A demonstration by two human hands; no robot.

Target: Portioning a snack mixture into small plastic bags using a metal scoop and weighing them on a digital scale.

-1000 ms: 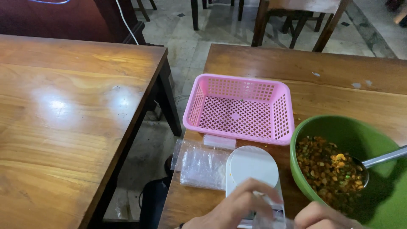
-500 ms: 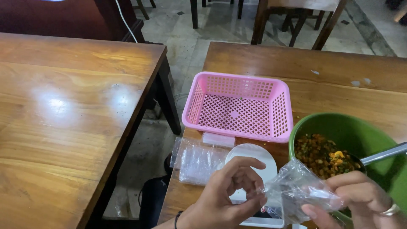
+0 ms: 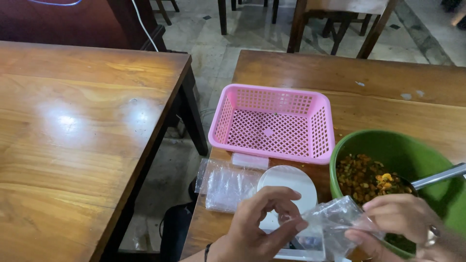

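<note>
Both hands — left hand and right hand — pinch a thin, crinkly clear bag at the bottom of the frame, over the smooth white scale, beside the round green bowl.

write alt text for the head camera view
Two bare hands, left hand and right hand, pull open a clear plastic bag above a white kitchen scale, beside a green bowl of chopped mixture and an empty pink basket.

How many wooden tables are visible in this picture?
2. One large table fills the left side. A second table on the right carries the pink basket and the green bowl. More furniture at the top edge is cut off.
</note>
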